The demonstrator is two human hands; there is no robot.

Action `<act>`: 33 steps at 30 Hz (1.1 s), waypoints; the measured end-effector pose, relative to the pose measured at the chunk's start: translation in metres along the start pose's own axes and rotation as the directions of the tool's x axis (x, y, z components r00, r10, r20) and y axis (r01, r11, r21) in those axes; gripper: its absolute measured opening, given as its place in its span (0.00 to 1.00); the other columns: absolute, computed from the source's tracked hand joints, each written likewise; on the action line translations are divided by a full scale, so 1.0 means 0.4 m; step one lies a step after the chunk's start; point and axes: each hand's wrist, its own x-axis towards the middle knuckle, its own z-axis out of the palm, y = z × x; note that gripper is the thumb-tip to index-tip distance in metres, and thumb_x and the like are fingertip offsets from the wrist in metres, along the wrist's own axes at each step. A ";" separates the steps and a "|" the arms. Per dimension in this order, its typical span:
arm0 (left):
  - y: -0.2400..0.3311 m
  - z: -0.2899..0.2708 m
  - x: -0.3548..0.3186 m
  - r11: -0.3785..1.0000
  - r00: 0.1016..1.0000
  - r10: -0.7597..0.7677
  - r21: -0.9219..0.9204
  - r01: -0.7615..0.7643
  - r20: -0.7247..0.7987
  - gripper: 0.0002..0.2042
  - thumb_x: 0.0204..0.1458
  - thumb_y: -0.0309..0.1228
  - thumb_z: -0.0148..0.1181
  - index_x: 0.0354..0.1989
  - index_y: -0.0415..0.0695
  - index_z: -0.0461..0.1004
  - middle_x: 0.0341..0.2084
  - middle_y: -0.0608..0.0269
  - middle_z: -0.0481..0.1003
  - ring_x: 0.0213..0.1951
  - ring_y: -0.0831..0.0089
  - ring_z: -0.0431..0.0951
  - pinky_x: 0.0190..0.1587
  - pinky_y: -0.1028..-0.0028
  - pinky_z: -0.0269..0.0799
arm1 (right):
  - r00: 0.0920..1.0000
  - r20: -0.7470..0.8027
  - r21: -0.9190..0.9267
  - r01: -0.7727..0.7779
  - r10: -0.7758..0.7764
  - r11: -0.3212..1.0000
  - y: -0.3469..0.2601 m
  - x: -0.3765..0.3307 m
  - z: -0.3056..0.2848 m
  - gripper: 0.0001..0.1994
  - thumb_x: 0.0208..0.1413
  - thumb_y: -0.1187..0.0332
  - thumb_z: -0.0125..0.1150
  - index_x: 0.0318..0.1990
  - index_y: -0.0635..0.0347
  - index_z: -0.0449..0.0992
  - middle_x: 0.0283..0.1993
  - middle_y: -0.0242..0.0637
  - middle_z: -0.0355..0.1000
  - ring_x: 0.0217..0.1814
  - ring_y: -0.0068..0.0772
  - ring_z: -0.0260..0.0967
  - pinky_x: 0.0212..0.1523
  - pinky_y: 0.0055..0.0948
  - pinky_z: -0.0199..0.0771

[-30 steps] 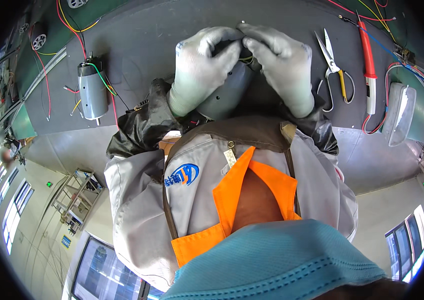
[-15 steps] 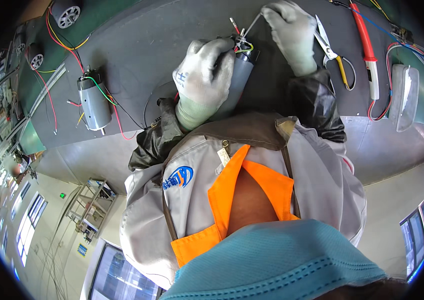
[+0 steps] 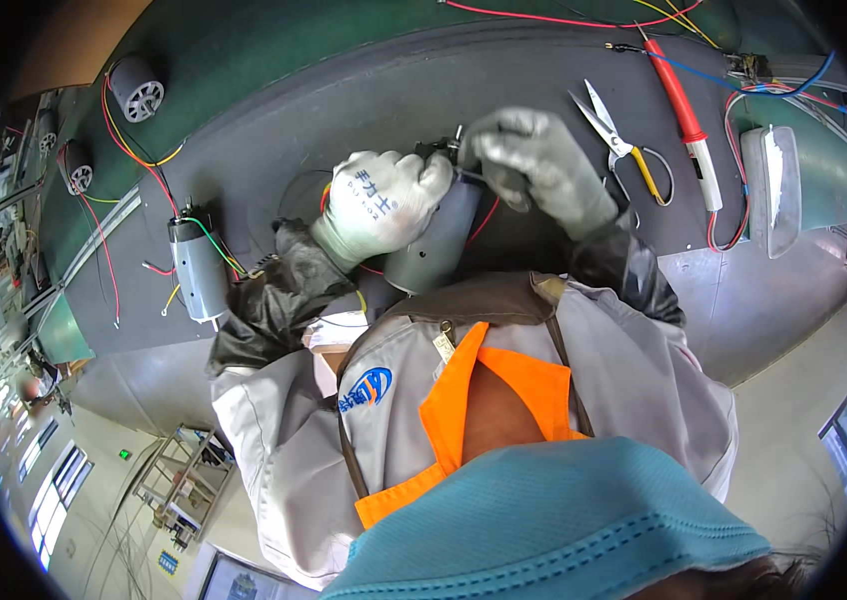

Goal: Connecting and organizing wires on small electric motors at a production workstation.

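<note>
A grey cylindrical motor point(image 3: 434, 246) lies at a slant on the dark bench in front of me. My left hand point(image 3: 382, 208), in a white work glove, is closed over its upper left side. At the motor's far end, my gloved right hand point(image 3: 534, 165) has its fingers curled and slightly blurred. A thin pale strip point(image 3: 470, 179) runs to those fingertips; its other end is hidden. Red wire point(image 3: 485, 216) comes out to the right of the motor, and other wires are partly covered by my left hand.
Scissors point(image 3: 625, 145) with a yellow-and-grey handle lie to the right. Beyond them are a red-and-white probe-like tool point(image 3: 686, 120) and a grey tray point(image 3: 776, 190). A second wired motor point(image 3: 200, 268) lies at left, with another motor point(image 3: 136, 88) farther back.
My right hand has come down and closer to the motor, drawing in the strip it held stretched out above. My left hand has turned its back upward over the motor. The view has shifted.
</note>
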 end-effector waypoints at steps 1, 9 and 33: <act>-0.014 -0.007 0.000 0.997 0.997 0.073 0.002 -0.073 0.025 0.09 0.49 0.30 0.67 0.38 0.46 0.76 0.20 0.66 0.72 0.20 0.65 0.76 0.22 0.63 0.71 | 0.998 -0.067 0.028 -0.008 0.009 1.000 -0.014 -0.012 0.001 0.10 0.66 0.68 0.60 0.42 0.67 0.78 0.21 0.28 0.67 0.16 0.18 0.58 0.17 0.23 0.56; 0.006 -0.004 -0.001 0.992 0.988 0.115 0.047 -0.120 0.102 0.15 0.47 0.29 0.61 0.43 0.38 0.75 0.18 0.64 0.72 0.19 0.67 0.77 0.22 0.64 0.73 | 0.969 0.084 0.265 0.203 -0.232 0.943 -0.060 0.158 0.097 0.10 0.62 0.68 0.66 0.43 0.67 0.80 0.26 0.30 0.72 0.20 0.19 0.65 0.18 0.21 0.58; -0.182 0.009 0.062 0.172 0.986 -0.146 -0.979 0.108 0.084 0.34 0.61 0.52 0.63 0.61 0.29 0.69 0.52 0.58 0.79 0.53 0.73 0.78 0.58 0.72 0.73 | 0.904 -0.358 -0.663 -0.070 -0.233 0.745 0.104 -0.352 -0.205 0.31 0.59 0.69 0.68 0.69 0.62 0.66 0.60 0.45 0.74 0.54 0.33 0.75 0.55 0.32 0.77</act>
